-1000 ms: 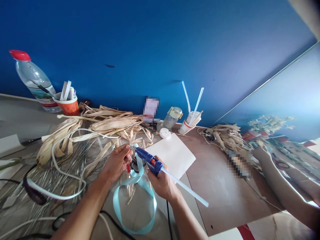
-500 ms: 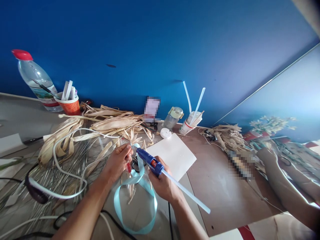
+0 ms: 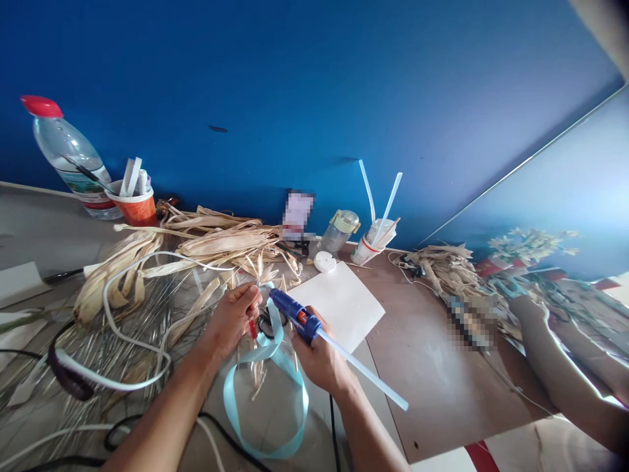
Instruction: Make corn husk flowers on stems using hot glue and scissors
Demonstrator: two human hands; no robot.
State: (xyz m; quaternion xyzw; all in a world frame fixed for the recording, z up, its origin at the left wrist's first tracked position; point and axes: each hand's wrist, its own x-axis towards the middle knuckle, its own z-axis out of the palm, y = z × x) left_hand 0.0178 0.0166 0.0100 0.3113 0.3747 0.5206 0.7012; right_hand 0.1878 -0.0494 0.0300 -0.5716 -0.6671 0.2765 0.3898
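Bottle: far L, clear plastic bottle (image 3: 71, 157), red cap, against smooth blue wall (image 3: 314, 98).
Orange cup: paper cup (image 3: 136, 211) w/ white rim; holds dark pen (image 3: 86, 172) + pale sticks, all poking out top.
Husks: dry corn husks (image 3: 226, 246), tan, papery, ribbed, heaped along wall; white cable (image 3: 105, 308) loops over them & over thin shiny wires (image 3: 152, 328).
L hand (image 3: 240, 308): about same spot as 1 s ago; thumb & fingertip pinched closed at base of small husk flower (image 3: 260, 267), pointed petals up. Exact contact pt partly hidden.
Ribbon: glossy lt-blue ribbon (image 3: 289, 368), btwn hands, hangs in wide loop below.
R hand (image 3: 319, 354): fingers wrapped round blue glue gun (image 3: 295, 314); nozzle just R of L fingertips, a touch farther R than 1 s ago. Translucent glue stick (image 3: 363, 370) out rear.
White cup: paper cup, red band (image 3: 367, 250), behind sheet of white paper (image 3: 344, 305); holds two translucent sticks + wooden one. Clear jar (image 3: 339, 233) w/ pale lid just L.
Co-worker, far R: nearer hand (image 3: 528, 311) now farther R, off husk pile (image 3: 442, 269), vs 1 s ago.
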